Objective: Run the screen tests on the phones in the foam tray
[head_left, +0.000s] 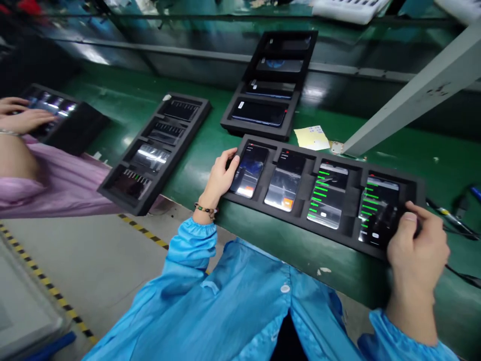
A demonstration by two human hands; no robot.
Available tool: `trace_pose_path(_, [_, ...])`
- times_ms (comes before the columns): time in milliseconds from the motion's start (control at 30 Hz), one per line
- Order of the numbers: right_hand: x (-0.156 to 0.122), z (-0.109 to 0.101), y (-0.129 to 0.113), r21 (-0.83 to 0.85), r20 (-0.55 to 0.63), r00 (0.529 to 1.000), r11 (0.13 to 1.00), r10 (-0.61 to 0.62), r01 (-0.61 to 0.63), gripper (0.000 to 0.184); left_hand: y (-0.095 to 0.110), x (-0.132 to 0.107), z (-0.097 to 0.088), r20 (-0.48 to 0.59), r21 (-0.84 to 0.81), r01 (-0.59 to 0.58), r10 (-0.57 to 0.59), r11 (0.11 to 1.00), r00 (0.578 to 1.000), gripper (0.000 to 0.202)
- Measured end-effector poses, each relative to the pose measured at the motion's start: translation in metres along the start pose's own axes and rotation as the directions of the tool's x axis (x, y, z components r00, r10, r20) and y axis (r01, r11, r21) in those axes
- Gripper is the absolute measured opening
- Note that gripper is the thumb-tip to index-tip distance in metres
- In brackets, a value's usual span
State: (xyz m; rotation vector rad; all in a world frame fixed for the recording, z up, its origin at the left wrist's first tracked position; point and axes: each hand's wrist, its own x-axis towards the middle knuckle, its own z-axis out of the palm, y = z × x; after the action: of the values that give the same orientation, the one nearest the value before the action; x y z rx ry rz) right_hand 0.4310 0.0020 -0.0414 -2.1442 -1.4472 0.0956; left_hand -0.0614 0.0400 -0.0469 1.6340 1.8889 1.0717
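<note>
Green-topped, the long bench (197, 163) is carrying several black, slotted trays, with a slanting grey metal post (406, 95) rising behind a pale yellow paper note (311, 138). Near the bench's front edge, a long black rectangular tray (308, 178) is holding four flat, glossy smartphones (283, 180), each sitting face up in its own slot; the two on the right are showing green bars. The left hand (221, 173) is curling around the tray's left end, thumb lying on the rim, while the right hand (419, 245) is clasping the right end, partly closed; the fingertips underneath are staying hidden.

Holding by the two ends is looking sound, since both palms are leaving the screens uncovered. Good handling is probably depending on equal pressure at both ends, the tray lying level so no phone is sliding out. The right thumb is sitting just beside the rightmost phone, so it is needing care against touching the glass. Black cables (456, 220) are lying beyond the tray's right end, and keeping clear of them is seeming wise.
</note>
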Motion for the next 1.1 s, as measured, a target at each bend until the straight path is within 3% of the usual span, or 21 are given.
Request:
trace_pose_path(200, [0.016,0.013,0.009,-0.052,-0.019,0.997,0.996,0.077,-0.077,0.058,0.003,-0.001,0.002,-0.056,0.080,0.017,-0.012,0.997,0.998,0.049])
trace_pose_path(467, [0.013,-0.003,-0.004,-0.022,0.040,0.997,0.998,0.068,-0.067,0.053,0.009,-0.004,0.006,-0.169,0.167,0.062,-0.034,0.984,0.985,0.037])
trace_pose_path(567, [0.011,-0.007,-0.009,0.020,0.060,0.997,0.998,0.056,-0.057,0.053,0.007,-0.002,-0.014,-0.322,0.209,0.122,-0.050,0.970,0.946,0.040])
trace_pose_path(667, [0.008,-0.009,-0.012,0.068,0.069,0.997,0.997,0.040,-0.045,0.054,-0.007,0.000,-0.047,-0.515,0.325,0.274,-0.074,0.905,0.854,0.071])
trace_pose_path(733, [0.007,-0.009,-0.011,0.088,0.072,0.997,0.996,0.029,-0.035,0.054,-0.021,0.000,-0.064,-0.416,0.460,0.351,-0.151,0.815,0.897,0.074])
trace_pose_path(800, [0.007,-0.008,-0.009,0.109,0.077,0.997,0.994,0.017,-0.025,0.055,-0.034,0.000,-0.071,-0.345,0.481,0.317,-0.156,0.817,0.926,0.073])
trace_pose_path(900, [0.007,-0.004,-0.006,0.133,0.068,0.998,0.991,0.002,-0.011,0.055,-0.048,-0.002,-0.071,-0.396,0.508,0.298,-0.088,0.808,0.914,0.081])
trace_pose_path(1100, [0.006,-0.002,-0.007,0.217,0.019,0.997,0.974,-0.069,0.063,0.049,-0.053,0.000,-0.067,-0.374,0.533,0.279,-0.073,0.799,0.924,0.083])
